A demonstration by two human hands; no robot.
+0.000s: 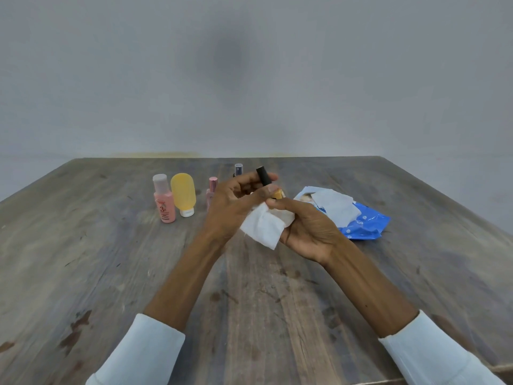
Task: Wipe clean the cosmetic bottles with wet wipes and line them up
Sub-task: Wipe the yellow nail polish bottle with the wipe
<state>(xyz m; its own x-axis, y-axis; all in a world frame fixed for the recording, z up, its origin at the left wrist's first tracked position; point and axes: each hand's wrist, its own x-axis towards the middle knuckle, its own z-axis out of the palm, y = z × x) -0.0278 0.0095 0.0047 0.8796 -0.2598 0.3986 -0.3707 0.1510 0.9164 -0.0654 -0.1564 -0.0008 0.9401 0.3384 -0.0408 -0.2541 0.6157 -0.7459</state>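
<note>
L to R on the worn wooden table (111, 273): pink plastic bottle w/ pale cap (164, 202), yellow soft tube standing on its white cap (183, 194), slim pink-capped bottle (212, 191), small dark-capped spray bottle (238, 170) behind the hands. Our left hand (236, 204) pinches the small amber bottle w/ tall black cap (266, 182) by its cap; right hand (308, 229) wraps the white wet wipe (262, 227) round its base. Blue wipes pack (363, 220) lies far right. We'd judge it best to twist the bottle inside the wipe, grip firm, cap incl. The bottle sits between both hands, above the table, near the row.
</note>
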